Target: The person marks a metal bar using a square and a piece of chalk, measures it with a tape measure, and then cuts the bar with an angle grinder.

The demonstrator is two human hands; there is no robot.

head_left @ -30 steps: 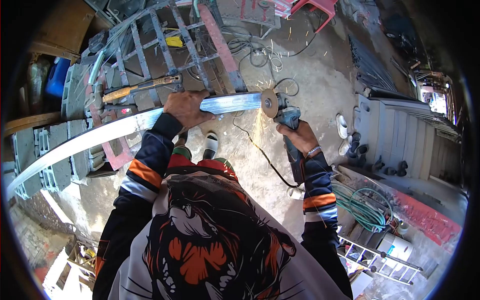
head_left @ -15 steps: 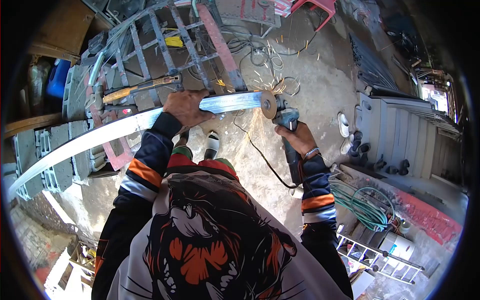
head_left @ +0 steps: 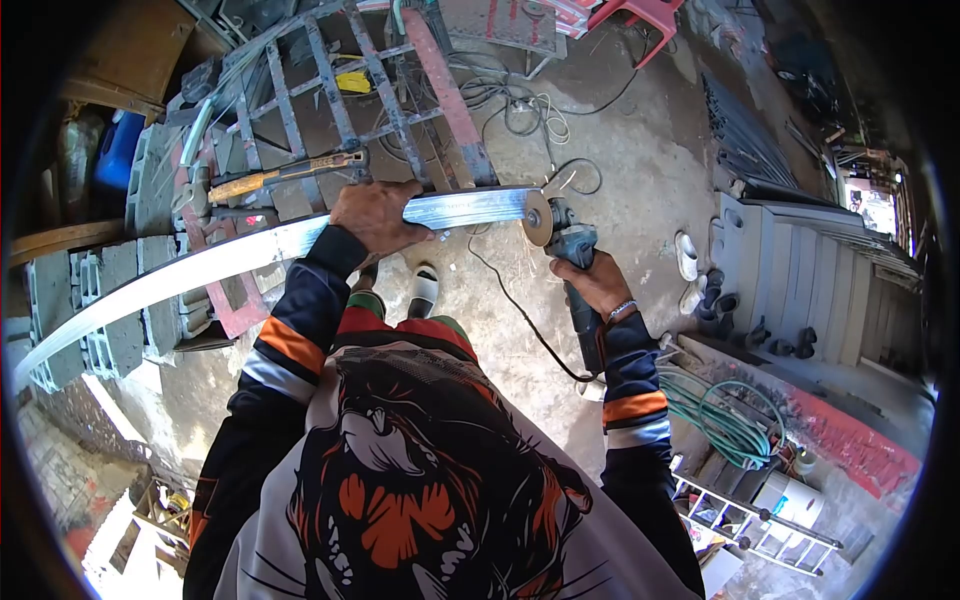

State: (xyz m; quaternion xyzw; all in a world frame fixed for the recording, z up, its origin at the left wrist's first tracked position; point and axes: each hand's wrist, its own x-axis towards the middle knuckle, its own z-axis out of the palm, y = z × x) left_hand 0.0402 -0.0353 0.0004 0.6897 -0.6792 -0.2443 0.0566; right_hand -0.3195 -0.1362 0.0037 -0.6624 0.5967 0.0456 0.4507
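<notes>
My left hand (head_left: 380,218) is wrapped over a long, shiny metal bar (head_left: 467,208), which looks curved in this wide view and runs off to the far left. In my right hand (head_left: 598,284) is an angle grinder (head_left: 575,245), gripped around its body. Its cutting disc (head_left: 538,219) is right at the bar's right end, with a few faint sparks beside it. A dark power cord (head_left: 517,308) trails from the grinder's lower end across the floor. Just beyond my left hand, a hammer with a wooden handle (head_left: 285,178) lies on a metal frame.
The rusty metal frame (head_left: 330,85) and grey concrete blocks (head_left: 112,285) are under and behind the bar. Black cables (head_left: 520,115) lie coiled on the floor ahead. A green hose (head_left: 725,420) and a white ladder (head_left: 735,510) are at right. Shoes (head_left: 686,257) stand near metal sheets.
The spray of sparks has shrunk to a few faint streaks. The grinder and its disc have shifted very slightly; my left hand keeps its hold on the bar.
</notes>
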